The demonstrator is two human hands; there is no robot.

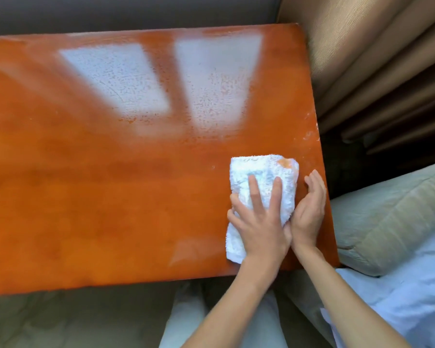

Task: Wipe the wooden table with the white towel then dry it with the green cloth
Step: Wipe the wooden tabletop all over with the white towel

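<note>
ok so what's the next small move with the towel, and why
Probably slide the white towel leftward. The left hand presses it flat near the right edge of the wooden table, the right hand rests beside it, and most of the surface lies to its left.

The worktop (111, 184) lies bare to my left and ahead — open room right across to its far edge. My way is tight only on the right: the white towel (264, 182) under my left grip (259, 222) sits near that edge, my right grip (309, 209) beside it, with curtains (374, 71) and a cushion (392, 222) just beyond.
</note>
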